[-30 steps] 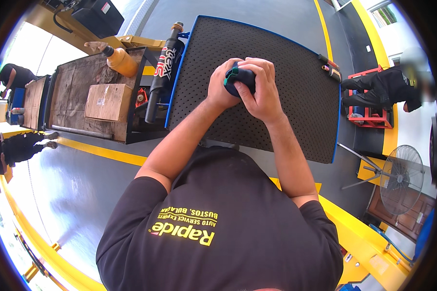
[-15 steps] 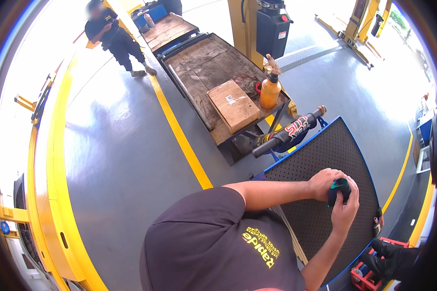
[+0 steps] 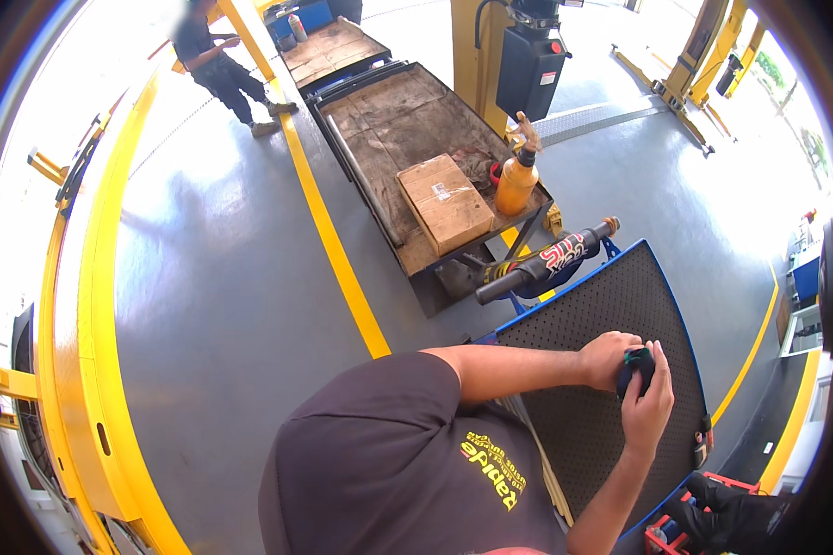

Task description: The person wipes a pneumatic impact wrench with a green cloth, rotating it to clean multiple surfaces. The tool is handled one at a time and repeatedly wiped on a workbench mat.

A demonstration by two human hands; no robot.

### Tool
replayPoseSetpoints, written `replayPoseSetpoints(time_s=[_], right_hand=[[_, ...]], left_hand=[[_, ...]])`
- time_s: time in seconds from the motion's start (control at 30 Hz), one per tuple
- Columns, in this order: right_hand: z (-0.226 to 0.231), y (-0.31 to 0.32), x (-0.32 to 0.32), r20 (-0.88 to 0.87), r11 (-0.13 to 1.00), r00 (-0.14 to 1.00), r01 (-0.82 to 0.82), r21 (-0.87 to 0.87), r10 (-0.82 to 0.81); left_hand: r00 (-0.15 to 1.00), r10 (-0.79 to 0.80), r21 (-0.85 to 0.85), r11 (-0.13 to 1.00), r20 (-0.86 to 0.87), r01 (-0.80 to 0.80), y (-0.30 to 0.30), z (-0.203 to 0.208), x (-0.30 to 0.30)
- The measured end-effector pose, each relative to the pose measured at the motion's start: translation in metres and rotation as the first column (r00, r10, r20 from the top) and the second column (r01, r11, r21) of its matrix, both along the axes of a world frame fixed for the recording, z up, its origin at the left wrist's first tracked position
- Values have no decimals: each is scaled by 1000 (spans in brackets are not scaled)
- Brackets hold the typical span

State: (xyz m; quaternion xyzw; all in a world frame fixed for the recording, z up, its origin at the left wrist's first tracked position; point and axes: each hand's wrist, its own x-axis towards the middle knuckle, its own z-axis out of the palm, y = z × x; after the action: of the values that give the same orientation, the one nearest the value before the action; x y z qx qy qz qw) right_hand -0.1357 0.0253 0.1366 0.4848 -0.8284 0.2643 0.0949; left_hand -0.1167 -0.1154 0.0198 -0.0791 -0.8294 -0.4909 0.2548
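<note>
In front of my chest, above a black perforated panel, my left hand point(image 3: 605, 359) and my right hand point(image 3: 650, 400) are closed together around a small dark bundle point(image 3: 631, 372) with a teal-green patch on top. It looks soft, like folded cloth or a glove, but its kind cannot be made out. The left fingers curl against its far side, largely hidden. My right thumb lies across the near side, with the fingers round the outer edge. The blue-edged black panel point(image 3: 611, 305) slopes beneath both hands.
Beyond the panel lies a dark padded bar point(image 3: 551, 262). A worn workbench point(image 3: 370, 120) holds a cardboard box point(image 3: 444, 203) and an orange spray bottle point(image 3: 516, 185). Red-framed equipment point(image 3: 662, 535) is at lower right. Another person point(image 3: 227, 74) stands at far left. Yellow posts point(image 3: 477, 65) rise around.
My hands and the bundle have shifted slightly left in view, and the bundle sits turned a little differently between the fingers. The view has tilted slightly. The other person's arms and stance have changed.
</note>
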Motion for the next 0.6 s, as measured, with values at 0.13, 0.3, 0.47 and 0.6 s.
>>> replayPoseSetpoints(time_s=[0.13,0.3,0.47,0.6], right_hand=[[-15,-25,10,1,967,971,240,-84,-241],[-5,-11,5,166,972,984,100,-212,-65],[-3,10,-6,166,985,986,0,-174,29],[-11,1,-4,-131,990,986,88,-106,-102]], left_hand=[[998,-17,92,996,-58,22,-6,-1,0],[1000,3,73,997,24,-5,-10,-1,2],[999,22,4,1000,-39,-22,-7,9,5],[995,23,57,998,-96,-17,-8,11,5]])
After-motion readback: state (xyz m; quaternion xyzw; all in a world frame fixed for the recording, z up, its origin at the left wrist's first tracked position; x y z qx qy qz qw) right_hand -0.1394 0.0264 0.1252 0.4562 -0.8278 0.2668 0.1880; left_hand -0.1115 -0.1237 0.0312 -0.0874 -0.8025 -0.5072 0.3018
